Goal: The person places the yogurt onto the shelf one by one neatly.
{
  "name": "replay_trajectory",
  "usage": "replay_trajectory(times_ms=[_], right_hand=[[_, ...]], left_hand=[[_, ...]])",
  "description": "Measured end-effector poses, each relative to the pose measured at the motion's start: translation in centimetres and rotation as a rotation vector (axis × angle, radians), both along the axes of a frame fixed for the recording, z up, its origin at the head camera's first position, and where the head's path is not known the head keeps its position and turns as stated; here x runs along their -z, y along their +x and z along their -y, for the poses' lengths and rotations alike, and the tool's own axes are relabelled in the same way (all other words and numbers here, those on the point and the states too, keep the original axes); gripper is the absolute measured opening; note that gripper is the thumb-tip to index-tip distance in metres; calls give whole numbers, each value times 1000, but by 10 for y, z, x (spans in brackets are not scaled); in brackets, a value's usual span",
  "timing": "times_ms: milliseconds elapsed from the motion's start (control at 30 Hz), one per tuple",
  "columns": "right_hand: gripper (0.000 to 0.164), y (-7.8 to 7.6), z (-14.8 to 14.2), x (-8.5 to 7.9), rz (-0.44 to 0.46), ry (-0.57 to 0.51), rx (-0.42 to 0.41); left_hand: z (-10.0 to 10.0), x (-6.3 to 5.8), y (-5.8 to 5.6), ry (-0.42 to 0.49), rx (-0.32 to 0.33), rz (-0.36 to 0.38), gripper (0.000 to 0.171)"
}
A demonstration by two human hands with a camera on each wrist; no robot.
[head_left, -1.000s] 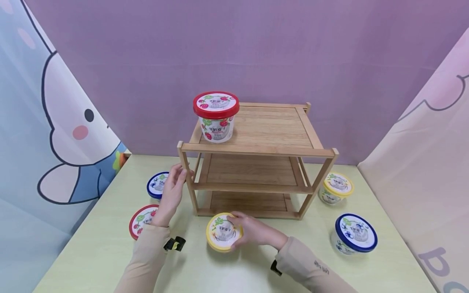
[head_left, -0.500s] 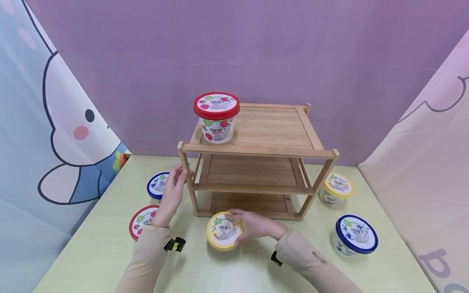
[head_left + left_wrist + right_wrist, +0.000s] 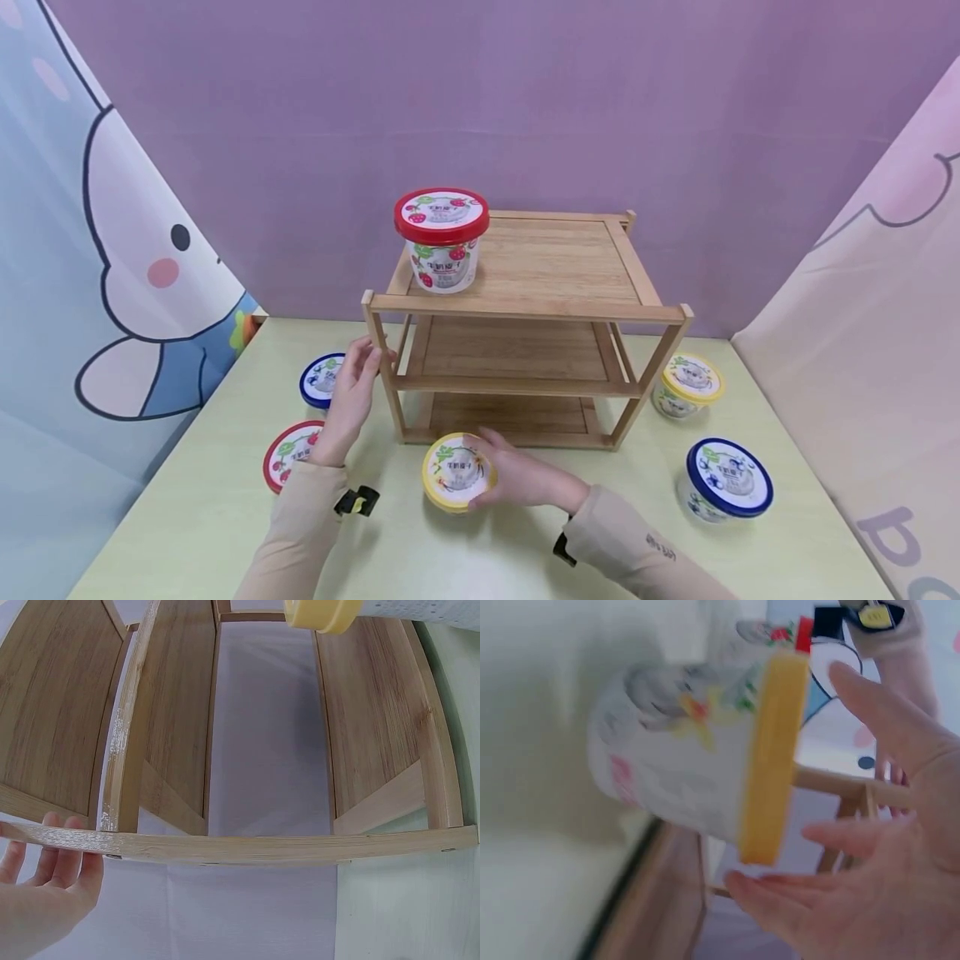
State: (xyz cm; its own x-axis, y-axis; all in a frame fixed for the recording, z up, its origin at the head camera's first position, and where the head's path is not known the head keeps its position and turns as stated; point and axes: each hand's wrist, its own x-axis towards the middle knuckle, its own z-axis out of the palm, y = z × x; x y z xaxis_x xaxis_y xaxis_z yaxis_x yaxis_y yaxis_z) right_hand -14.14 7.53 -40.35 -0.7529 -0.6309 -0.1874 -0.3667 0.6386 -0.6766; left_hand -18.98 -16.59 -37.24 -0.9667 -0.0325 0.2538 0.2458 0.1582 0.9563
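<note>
A three-tier wooden shelf (image 3: 517, 308) stands mid-table. My left hand (image 3: 354, 392) grips its left front post, and in the left wrist view the fingers (image 3: 69, 859) pass behind the wood. A white tub with a yellow lid (image 3: 457, 472) stands upright on the table before the shelf. Around the right side of that lid is my right hand (image 3: 517, 473), thumb and fingers spread. The right wrist view shows the fingers (image 3: 769, 900) close to the lid's edge; whether they touch it is unclear. A red-lidded tub (image 3: 442, 240) sits on the top shelf at left.
Left of the shelf are a blue-lidded tub (image 3: 321, 379) and a red-lidded tub (image 3: 291, 454), both partly covered by my left arm. Another yellow-lidded tub (image 3: 686, 385) and a blue-lidded tub (image 3: 725, 479) stand at right. A purple curtain (image 3: 525, 100) hangs behind.
My right hand shifts slightly around the yellow lid, its fingers and thumb now further apart than half a second ago. The tub and my left hand stay in place.
</note>
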Motion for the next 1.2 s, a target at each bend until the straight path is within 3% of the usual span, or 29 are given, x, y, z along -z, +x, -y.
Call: replay_trajectory(times_ms=[200, 567, 1200], right_hand=[[90, 15, 4, 25, -71, -127, 133], [98, 25, 16, 56, -87, -338, 308], [99, 25, 26, 72, -185, -377, 353]], left_hand=[[0, -1, 1, -5, -1, 0, 38], [0, -1, 0, -9, 3, -6, 38], [0, 1, 0, 4, 5, -14, 37]])
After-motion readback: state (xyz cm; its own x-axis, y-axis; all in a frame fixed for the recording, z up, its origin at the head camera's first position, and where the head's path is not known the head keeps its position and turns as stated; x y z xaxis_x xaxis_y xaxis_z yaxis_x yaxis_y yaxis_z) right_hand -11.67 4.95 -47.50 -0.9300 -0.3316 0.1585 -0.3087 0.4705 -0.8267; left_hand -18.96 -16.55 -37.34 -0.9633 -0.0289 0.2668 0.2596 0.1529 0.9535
